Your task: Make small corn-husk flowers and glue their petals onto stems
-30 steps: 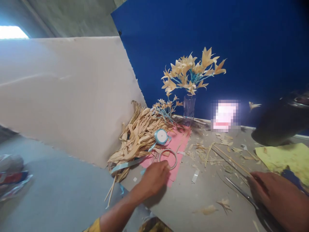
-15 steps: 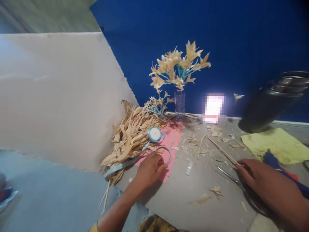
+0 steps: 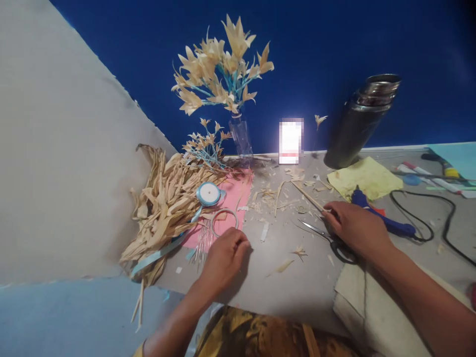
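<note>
My left hand [image 3: 224, 258] rests on the grey table with its fingers curled together, just below a thin ring [image 3: 224, 221] lying on a pink sheet [image 3: 229, 203]; a bundle of fine wires [image 3: 203, 244] lies at its fingertips, and what it pinches I cannot make out. My right hand [image 3: 357, 229] lies closed over a thin wooden stick [image 3: 307, 196], with scissors [image 3: 324, 235] on the table right under it. A roll of light blue ribbon [image 3: 208, 194] sits beside a heap of dried husk strips [image 3: 163, 206].
A glass vase of husk flowers [image 3: 222, 69] stands at the back against a blue wall. A dark metal flask [image 3: 359, 121], yellow paper [image 3: 363, 178], a blue glue gun [image 3: 383, 218] with a black cable [image 3: 439, 223] and pens lie to the right. A grey board [image 3: 67, 163] leans at left.
The view swung right and down, bringing in the flask, glue gun and cable. My left hand drew back from the ring toward me. My right hand stays on the stick and scissors.
</note>
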A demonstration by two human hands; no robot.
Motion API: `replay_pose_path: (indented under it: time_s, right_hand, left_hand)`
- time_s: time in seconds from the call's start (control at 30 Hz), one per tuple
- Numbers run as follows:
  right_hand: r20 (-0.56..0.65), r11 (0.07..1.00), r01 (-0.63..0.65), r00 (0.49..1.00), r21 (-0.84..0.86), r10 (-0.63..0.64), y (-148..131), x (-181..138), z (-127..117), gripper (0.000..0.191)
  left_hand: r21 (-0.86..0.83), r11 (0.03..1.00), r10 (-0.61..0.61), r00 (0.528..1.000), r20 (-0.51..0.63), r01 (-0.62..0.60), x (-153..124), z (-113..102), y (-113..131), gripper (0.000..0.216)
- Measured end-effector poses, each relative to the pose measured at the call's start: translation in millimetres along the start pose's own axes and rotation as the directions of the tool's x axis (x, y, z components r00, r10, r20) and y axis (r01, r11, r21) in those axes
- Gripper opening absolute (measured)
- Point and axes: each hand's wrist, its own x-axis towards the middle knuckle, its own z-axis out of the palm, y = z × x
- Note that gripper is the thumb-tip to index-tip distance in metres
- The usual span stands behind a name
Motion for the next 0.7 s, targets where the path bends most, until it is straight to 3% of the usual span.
replay_pose_path:
  time_s: [0.13, 0.33, 0.5, 0.57, 0.63, 0.7]
  right_hand:
    - [0.025, 1.0, 0.003, 1.0, -0.011, -0.002, -2.1, -0.1, -2.8, 0.024]
    - [0.032, 1.0, 0.03, 0.999, -0.007, -0.03, -1.2, -0.8, 1.7, 0.024]
    - [0.039, 0.998, 0.055, 0.998, 0.026, -0.056, 3.7, 0.0, 7.7, 0.026]
    - [0.03, 0.997, 0.062, 0.998, 0.041, -0.063, 5.1, 0.3, 9.4, 0.027]
    - [0.021, 0.997, 0.064, 0.998, 0.041, -0.065, 5.5, 0.4, 10.2, 0.027]
    - [0.026, 0.998, 0.062, 0.998, 0.032, -0.063, 4.7, 0.5, 10.1, 0.026]
  left_hand:
    - [-0.044, 0.996, 0.084, 0.973, 0.215, -0.076, 1.7, 28.0, 27.0, 0.017]
    - [0.161, 0.967, 0.13, 0.925, 0.357, -0.198, 20.7, 64.6, 56.1, 0.011]
    - [0.206, 0.956, 0.129, 0.931, 0.342, -0.208, 28.6, 77.4, 56.8, 0.012]
    - [0.104, 0.982, 0.118, 0.942, 0.315, -0.158, 30.0, 75.4, 56.2, 0.01]
    - [-0.133, 0.99, 0.087, 0.963, 0.256, -0.054, 32.1, 70.8, 55.8, 0.009]
    - [-0.467, 0.88, 0.039, 0.963, 0.265, 0.093, 35.2, 65.6, 54.6, 0.016]
